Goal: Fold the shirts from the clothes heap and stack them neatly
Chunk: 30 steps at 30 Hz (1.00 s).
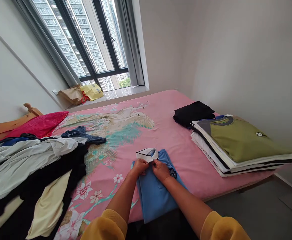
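A blue polo shirt [153,191] lies folded lengthwise at the near edge of the bed, its white collar [147,154] with a dark stripe pointing away from me. My left hand [140,166] pinches the collar's front on the left side. Close beside it, my right hand [160,169] has its fingers closed on the collar's right front. Both hands rest over the shirt's upper chest, and the fingertips nearly meet. A dark round emblem [172,173] shows partly beside my right wrist. The cloth between my fingertips is partly hidden.
Folded shirts are stacked at the right, an olive shirt [245,136] on top. Behind them lies a folded black garment [193,113]. Loose clothes [36,160] are heaped on the left, near a red pillow [41,123]. Bags [92,91] sit on the windowsill. The pink bedsheet [165,123] spreads beneath.
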Each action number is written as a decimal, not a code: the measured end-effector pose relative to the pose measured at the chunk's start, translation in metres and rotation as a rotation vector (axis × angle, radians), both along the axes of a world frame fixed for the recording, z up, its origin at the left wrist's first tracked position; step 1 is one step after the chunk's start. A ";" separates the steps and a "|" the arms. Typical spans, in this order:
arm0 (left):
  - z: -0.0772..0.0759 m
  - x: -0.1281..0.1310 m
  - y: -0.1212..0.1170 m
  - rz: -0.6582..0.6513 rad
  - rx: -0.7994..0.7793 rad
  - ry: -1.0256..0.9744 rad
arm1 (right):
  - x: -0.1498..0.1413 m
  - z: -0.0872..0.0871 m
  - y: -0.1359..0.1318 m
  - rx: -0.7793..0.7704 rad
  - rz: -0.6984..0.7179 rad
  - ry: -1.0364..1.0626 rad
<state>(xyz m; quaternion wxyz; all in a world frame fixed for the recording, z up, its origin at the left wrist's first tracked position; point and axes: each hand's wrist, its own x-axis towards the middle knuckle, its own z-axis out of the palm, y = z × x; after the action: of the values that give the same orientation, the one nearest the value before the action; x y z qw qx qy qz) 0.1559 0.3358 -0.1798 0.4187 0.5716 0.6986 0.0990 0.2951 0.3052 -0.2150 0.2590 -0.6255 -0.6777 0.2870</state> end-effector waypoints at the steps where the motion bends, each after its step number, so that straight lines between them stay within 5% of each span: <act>1: 0.000 -0.001 -0.003 -0.016 0.030 -0.007 | 0.000 0.000 0.000 0.000 -0.003 0.000; 6: 0.000 -0.004 -0.008 -0.094 0.110 -0.014 | -0.001 -0.001 0.000 -0.008 -0.017 -0.014; 16: -0.006 -0.004 0.012 -0.205 0.031 0.039 | -0.002 0.002 0.000 -0.021 -0.013 -0.073; 30: -0.008 -0.011 0.009 -0.213 0.013 -0.090 | -0.007 0.002 -0.001 -0.011 -0.011 -0.182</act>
<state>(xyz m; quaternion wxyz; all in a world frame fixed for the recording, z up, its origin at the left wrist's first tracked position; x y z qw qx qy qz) 0.1448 0.3448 -0.1877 0.4542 0.6403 0.6137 0.0840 0.2878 0.3046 -0.2134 0.1945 -0.6543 -0.6933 0.2311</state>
